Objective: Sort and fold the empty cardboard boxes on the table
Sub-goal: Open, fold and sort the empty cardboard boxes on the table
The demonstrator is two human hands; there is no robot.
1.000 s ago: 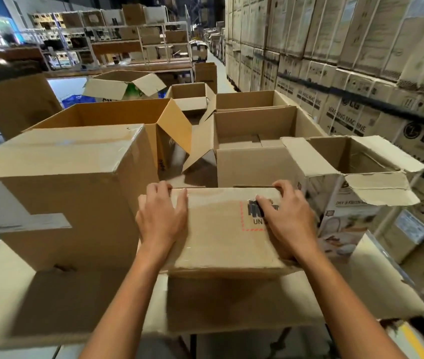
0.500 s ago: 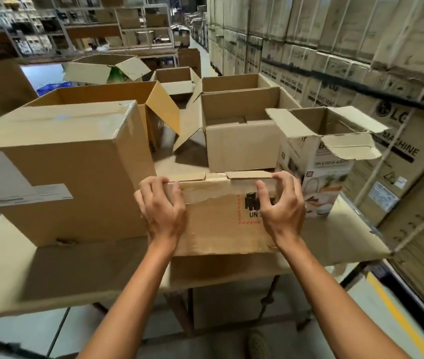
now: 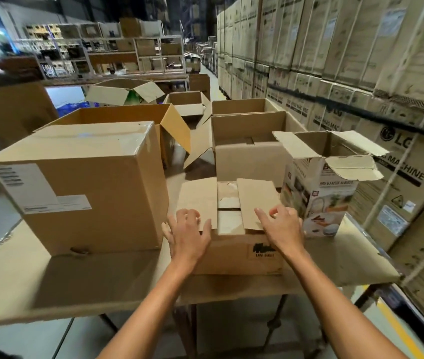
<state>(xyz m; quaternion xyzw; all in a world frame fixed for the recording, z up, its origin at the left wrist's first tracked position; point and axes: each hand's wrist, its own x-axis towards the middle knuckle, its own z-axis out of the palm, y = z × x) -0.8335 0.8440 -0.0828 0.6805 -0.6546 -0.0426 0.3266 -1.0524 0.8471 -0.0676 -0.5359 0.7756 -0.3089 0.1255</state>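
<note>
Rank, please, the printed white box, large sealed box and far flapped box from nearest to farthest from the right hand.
1. Printed white box, just right of the right hand.
2. Large sealed box, on the left.
3. Far flapped box, back left.

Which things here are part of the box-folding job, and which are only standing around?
Job: small box, large closed box, printed box, open box behind, table.
Not the job: stacked LG cartons, back shelves.
</note>
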